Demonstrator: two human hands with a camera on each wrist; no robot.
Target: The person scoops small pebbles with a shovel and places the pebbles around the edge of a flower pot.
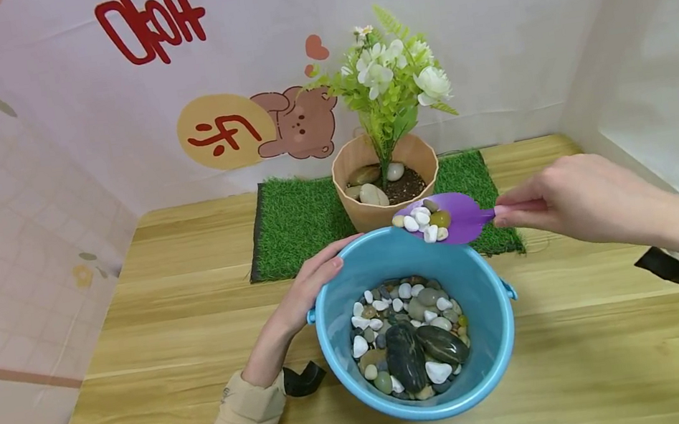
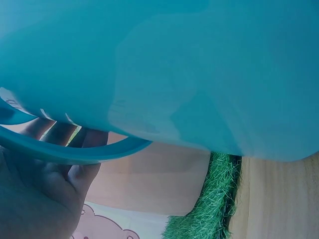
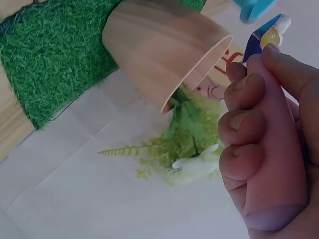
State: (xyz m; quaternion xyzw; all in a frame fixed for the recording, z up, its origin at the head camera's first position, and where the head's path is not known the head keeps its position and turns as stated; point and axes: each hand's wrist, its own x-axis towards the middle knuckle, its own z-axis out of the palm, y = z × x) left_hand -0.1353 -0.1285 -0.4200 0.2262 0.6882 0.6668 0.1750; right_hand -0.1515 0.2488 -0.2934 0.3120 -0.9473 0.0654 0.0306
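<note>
My right hand point(image 1: 592, 198) grips the pink handle point(image 3: 276, 149) of a purple trowel point(image 1: 467, 216), fingers curled round it and thumb along the top. White, tan and grey pebbles point(image 1: 423, 217) and an amber one lie on its blade, which overlaps the far rim of a light blue bucket point(image 1: 327, 344) in the head view. Several small stones and two large dark ones point(image 1: 406, 358) lie at the bucket's bottom. My left hand point(image 1: 299, 297) rests against the bucket's left outer side near the rim, fingers extended; in the left wrist view the bucket's curved handle point(image 2: 79, 154) crosses in front of them.
Behind the bucket, a peach flowerpot point(image 1: 350, 196) with white flowers point(image 1: 381, 68), soil and stones stands on a green turf mat point(image 1: 301, 217). The wooden table point(image 1: 198, 319) meets a printed cloth backdrop point(image 1: 485, 39) at the back and sides.
</note>
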